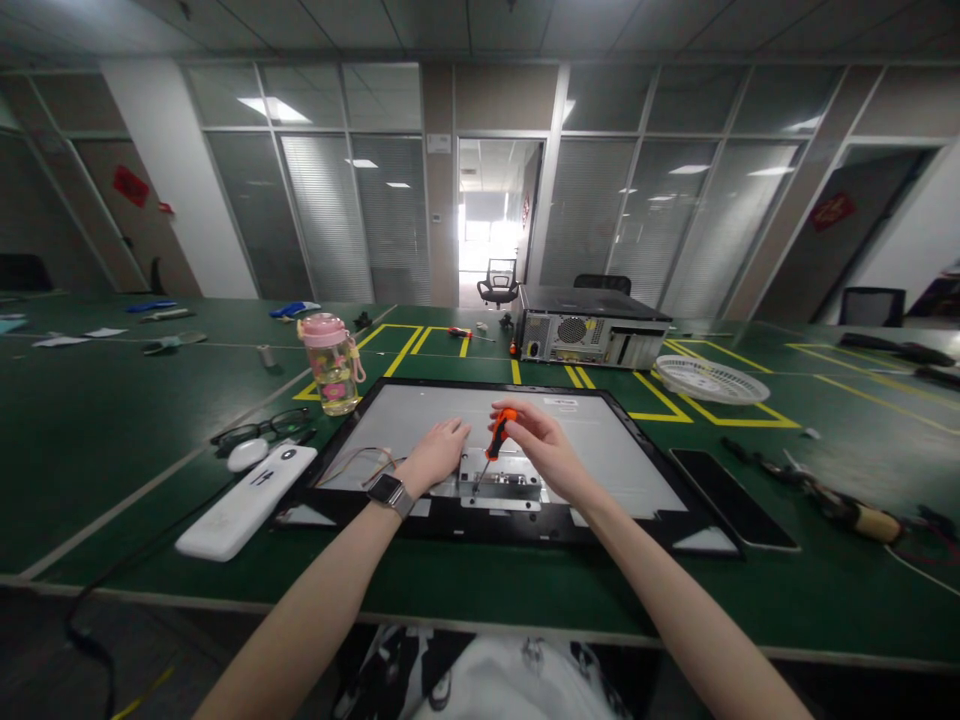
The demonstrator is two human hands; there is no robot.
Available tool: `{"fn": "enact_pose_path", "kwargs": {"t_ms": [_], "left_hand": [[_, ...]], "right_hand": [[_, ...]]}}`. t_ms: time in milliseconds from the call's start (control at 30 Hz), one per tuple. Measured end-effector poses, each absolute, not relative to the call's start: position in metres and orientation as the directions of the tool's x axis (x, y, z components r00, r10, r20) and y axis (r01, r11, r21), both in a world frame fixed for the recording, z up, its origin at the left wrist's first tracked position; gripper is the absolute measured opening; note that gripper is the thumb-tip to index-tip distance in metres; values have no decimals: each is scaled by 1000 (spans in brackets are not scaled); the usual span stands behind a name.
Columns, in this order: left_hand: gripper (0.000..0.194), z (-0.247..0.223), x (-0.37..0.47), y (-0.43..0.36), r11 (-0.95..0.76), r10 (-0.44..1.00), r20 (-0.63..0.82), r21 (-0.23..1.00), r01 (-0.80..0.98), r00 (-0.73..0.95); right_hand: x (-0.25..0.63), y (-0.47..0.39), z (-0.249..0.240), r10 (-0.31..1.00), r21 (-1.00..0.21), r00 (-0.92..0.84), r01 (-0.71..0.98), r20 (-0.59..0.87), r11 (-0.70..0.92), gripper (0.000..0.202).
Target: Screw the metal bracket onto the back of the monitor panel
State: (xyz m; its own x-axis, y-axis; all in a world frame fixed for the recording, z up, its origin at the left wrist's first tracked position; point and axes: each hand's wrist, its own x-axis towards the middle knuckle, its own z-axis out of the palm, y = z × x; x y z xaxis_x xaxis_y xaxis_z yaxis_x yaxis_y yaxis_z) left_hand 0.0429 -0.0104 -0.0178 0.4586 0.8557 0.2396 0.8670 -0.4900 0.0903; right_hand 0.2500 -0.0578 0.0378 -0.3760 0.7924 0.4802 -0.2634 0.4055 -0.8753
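Note:
A flat display panel (630, 470) with a black frame and grey back lies on the green table before me. Near its close edge sits a metal bracket (525, 492) with holes. My right hand (545, 440) grips a screwdriver (500, 432) with an orange and black handle, its shaft slanting down to the bracket's left part. The tip is too small to tell whether it sits in a screw. My left hand (439, 452), a watch on its wrist, lies flat on the panel beside the bracket, fingers stretched out. Thin wires (360, 462) run close to it.
Left of the panel are a pink-lidded bottle (331, 365), glasses (262, 428) and a white handheld device (247, 500). A phone (731, 498) lies at the right. Behind stand a computer case (589, 330) and a white basket (711, 380); another screwdriver (469, 333) lies near the case.

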Motion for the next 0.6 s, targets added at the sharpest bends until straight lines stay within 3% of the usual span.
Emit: {"fn": "enact_pose_path", "kwargs": {"t_ms": [367,600], "left_hand": [[39,-16,47,-12,-451,874,230,53,891,428],[39,-17,46,-12,-442,877,232,48,896,421]], "right_hand": [[252,-56,39,771,-871,-410,-286,487,398,41],[250,-61,42,747,-828,-361,-201,559,523,40]]}}
